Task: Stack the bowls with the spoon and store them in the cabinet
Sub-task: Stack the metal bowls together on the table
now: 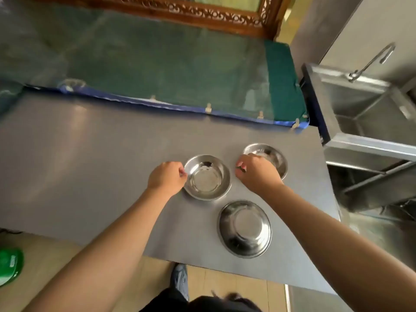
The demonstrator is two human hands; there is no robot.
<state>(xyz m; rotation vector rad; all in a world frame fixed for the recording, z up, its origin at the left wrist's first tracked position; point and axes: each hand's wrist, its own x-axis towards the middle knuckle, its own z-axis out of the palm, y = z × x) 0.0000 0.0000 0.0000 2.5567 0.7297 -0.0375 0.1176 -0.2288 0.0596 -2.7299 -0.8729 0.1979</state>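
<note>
Three shiny steel bowls stand upright on the grey table point(90, 167). My left hand point(167, 176) pinches the left rim of the middle bowl point(207, 179), which rests on the table. My right hand point(256, 172) lies over the left side of the far bowl point(273, 157), with its fingers curled shut at that bowl's left rim. The near bowl point(245, 228) sits alone toward the front edge, untouched. No spoon shows in this view; my right hand hides part of the far bowl.
A steel sink point(360, 104) with a tap point(371, 61) stands to the right of the table. A green cushioned bench point(157, 70) under plastic lies behind it. A green object point(10, 264) lies on the floor at lower left. My shoe point(180, 280) is below the table's front edge.
</note>
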